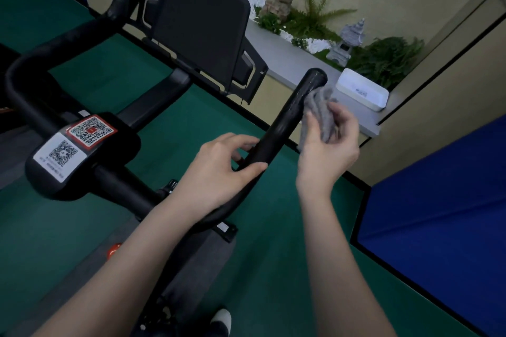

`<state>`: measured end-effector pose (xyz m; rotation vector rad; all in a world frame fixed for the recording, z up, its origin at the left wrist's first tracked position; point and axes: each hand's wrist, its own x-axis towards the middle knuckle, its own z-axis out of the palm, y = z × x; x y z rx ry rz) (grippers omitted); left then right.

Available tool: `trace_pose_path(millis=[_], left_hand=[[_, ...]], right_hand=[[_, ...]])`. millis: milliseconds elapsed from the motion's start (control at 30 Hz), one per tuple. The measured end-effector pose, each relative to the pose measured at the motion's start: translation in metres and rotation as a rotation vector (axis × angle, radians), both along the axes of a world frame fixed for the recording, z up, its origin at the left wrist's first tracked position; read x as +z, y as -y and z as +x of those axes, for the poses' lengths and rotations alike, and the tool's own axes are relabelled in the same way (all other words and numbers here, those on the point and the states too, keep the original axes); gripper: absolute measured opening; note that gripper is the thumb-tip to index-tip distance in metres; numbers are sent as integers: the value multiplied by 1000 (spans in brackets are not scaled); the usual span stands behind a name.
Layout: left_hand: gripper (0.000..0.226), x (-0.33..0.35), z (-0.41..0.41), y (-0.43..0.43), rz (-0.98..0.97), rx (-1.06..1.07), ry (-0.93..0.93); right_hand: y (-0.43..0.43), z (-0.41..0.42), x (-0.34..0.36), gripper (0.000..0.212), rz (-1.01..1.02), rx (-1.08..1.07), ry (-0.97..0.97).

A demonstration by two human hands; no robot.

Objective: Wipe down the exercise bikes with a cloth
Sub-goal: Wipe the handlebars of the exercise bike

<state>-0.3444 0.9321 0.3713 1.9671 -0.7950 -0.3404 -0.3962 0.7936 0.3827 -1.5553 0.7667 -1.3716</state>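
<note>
A black exercise bike fills the left and middle of the head view, with a dark screen (201, 24) at the top and a curved handlebar. My left hand (219, 169) grips the right handlebar arm (284, 120) low down, fingers and thumb curled round the bar. My right hand (327, 148) holds a bunched grey cloth (319, 109) against the right side of that same arm, just below its rounded end. The cloth touches the bar.
Two QR-code stickers (74, 145) sit on the bike's centre pad. A red knob (113, 250) shows lower down. Green floor lies all round. A white box (361, 90) rests on a grey ledge with plants and stone ornaments. Blue mats (438, 194) lean at right.
</note>
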Motion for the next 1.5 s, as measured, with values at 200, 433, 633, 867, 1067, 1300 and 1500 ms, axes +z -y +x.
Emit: trace_pose_path(millis=[200, 433, 633, 867, 1067, 1300, 1500], left_hand=[[38, -1, 2, 0, -9, -16, 17], [35, -1, 2, -2, -4, -14, 15], [40, 1, 1, -3, 11, -21, -17], [39, -2, 2, -1, -4, -12, -12], [42, -5, 2, -1, 4, -26, 1], [41, -7, 3, -1, -21, -38, 7], [42, -7, 3, 1, -34, -27, 12]], right_hand=[[2, -4, 0, 28, -115, 39, -85], [11, -3, 4, 22, -7, 158, -67], [10, -1, 1, 24, -19, 111, -40], [-6, -7, -13, 29, -76, 77, -63], [12, 5, 10, 23, -238, 20, -123], [21, 8, 25, 19, -589, 30, -371], [13, -7, 22, 18, -754, 157, -525]])
